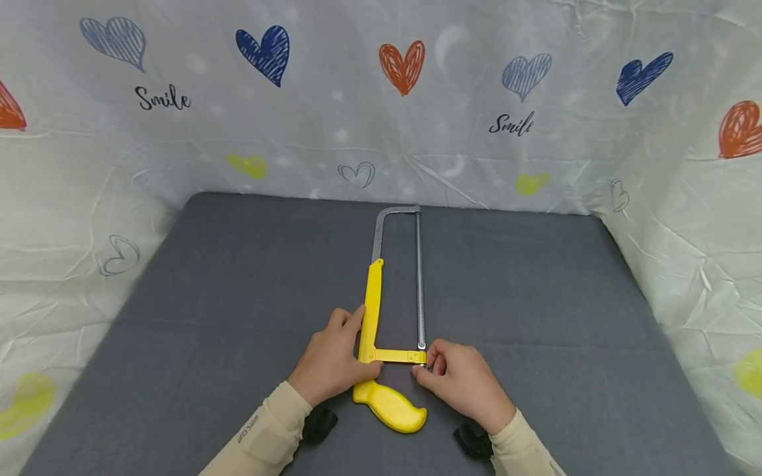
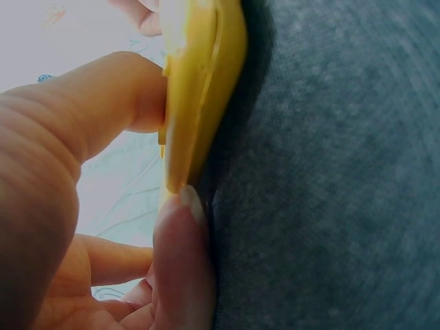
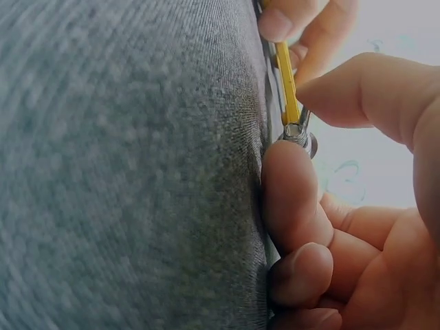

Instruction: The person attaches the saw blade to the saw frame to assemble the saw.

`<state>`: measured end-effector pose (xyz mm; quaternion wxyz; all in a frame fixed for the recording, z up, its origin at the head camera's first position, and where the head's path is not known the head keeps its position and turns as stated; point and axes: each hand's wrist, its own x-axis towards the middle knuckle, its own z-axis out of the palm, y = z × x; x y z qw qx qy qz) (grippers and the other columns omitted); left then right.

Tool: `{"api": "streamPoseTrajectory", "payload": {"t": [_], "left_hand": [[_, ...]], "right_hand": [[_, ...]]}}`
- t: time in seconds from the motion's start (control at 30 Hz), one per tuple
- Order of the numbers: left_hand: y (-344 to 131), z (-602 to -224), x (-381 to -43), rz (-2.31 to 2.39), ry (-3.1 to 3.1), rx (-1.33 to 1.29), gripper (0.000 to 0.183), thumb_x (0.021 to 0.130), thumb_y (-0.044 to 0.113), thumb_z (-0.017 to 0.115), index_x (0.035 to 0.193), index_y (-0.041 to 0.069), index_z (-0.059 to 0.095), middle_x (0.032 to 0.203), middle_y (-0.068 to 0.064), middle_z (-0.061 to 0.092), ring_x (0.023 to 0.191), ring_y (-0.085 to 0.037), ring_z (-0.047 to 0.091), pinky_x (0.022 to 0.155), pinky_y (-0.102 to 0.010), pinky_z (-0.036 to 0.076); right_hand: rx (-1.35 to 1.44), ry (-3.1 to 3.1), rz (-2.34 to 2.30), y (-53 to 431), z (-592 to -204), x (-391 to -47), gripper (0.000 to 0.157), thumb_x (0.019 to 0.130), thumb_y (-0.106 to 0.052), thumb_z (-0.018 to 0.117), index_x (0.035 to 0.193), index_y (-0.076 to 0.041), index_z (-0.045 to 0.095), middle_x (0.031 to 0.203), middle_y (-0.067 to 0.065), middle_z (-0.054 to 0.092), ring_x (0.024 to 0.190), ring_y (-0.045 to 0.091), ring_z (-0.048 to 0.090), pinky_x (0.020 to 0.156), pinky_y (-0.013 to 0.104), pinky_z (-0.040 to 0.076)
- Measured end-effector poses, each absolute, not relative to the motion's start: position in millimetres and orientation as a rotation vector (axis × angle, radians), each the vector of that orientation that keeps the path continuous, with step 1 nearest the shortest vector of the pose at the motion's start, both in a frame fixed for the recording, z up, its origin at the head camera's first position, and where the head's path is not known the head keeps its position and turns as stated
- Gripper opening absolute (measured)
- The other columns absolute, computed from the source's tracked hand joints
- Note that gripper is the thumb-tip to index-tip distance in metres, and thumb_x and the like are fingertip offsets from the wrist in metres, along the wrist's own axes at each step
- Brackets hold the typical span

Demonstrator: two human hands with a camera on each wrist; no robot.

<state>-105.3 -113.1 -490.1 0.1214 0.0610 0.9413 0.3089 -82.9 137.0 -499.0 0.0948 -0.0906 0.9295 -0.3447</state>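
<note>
A hacksaw (image 1: 370, 297) with a yellow frame and grey metal front arch lies flat on the table, its yellow handle (image 1: 394, 408) toward me. Its thin metal blade (image 1: 420, 284) runs along the right side. My left hand (image 1: 332, 357) holds the frame just above the handle, thumb over the top and fingers along the left edge. At the blade's near end, the thumb and forefinger of my right hand (image 1: 465, 382) pinch a small metal wing nut (image 3: 295, 130), mostly covered in the head view. Up close in the left wrist view, the thumb presses on the yellow frame (image 2: 199, 89).
Dark grey cloth covers the table (image 1: 268, 264). Around it hangs a white curtain (image 1: 333, 125) printed with hearts and "Smile". A black wrist strap (image 1: 319, 425) sits beside the left sleeve and another black piece (image 1: 473, 441) by the right one.
</note>
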Motion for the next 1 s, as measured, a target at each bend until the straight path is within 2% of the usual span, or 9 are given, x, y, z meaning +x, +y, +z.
{"api": "streamPoseTrajectory", "payload": {"t": [0.3,0.57,1.0], "left_hand": [[-113.6,-489.4,-104.7,0.916,2.750,0.183,0.106,0.082,0.036,0.087,0.170,0.010,0.035,0.128,-0.012,0.052,0.059,-0.021,0.051,0.056,-0.030,0.046],[-114.3,-491.0,-104.7,0.909,2.748,0.186,0.107,0.082,0.037,0.087,0.170,0.009,0.034,0.127,-0.011,0.051,0.057,-0.021,0.050,0.056,-0.029,0.046],[-113.0,-491.1,-104.8,0.915,2.742,0.180,0.106,0.082,0.036,0.087,0.170,0.009,0.034,0.127,-0.011,0.052,0.056,-0.021,0.049,0.054,-0.030,0.045]], "right_hand": [[-0.277,2.761,-1.044,136.0,-496.5,-83.7,0.022,0.091,-0.031,0.085,0.083,-0.022,0.066,0.063,-0.011,0.055,0.049,0.007,0.045,0.048,0.023,0.035],[-0.252,2.702,-1.088,138.5,-497.0,-82.5,0.013,0.093,-0.025,0.078,0.085,-0.021,0.069,0.064,-0.009,0.057,0.048,0.009,0.045,0.048,0.025,0.037],[-0.274,2.711,-1.081,139.3,-497.5,-82.2,0.012,0.093,-0.020,0.073,0.083,-0.023,0.067,0.065,-0.011,0.057,0.048,0.005,0.043,0.049,0.023,0.035]]}}
